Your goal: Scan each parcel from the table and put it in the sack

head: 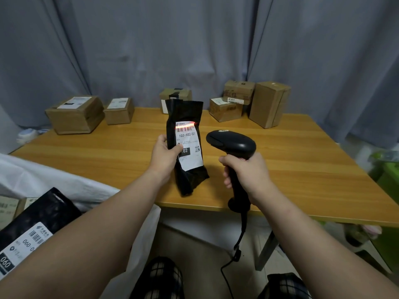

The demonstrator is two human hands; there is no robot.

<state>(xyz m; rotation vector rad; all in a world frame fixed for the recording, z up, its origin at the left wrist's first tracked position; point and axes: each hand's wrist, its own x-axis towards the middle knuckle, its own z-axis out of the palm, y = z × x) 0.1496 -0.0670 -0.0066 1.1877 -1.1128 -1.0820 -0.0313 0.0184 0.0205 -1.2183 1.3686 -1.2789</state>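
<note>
My left hand [164,157] holds a black plastic parcel [186,117] upright above the wooden table [302,165]; its white label faces me. My right hand [248,173] grips a black corded barcode scanner [232,143] just right of the parcel. The scanner's red line lies across the barcode at the top of the label. At the lower left the white sack [64,182] gapes, with another black labelled parcel [36,221] lying inside it.
Several cardboard boxes stand along the table's back edge: two at the left [75,115], one behind the parcel [176,94], a cluster at the right [267,104]. Grey curtains hang behind. Green items sit on the floor at the right [386,182].
</note>
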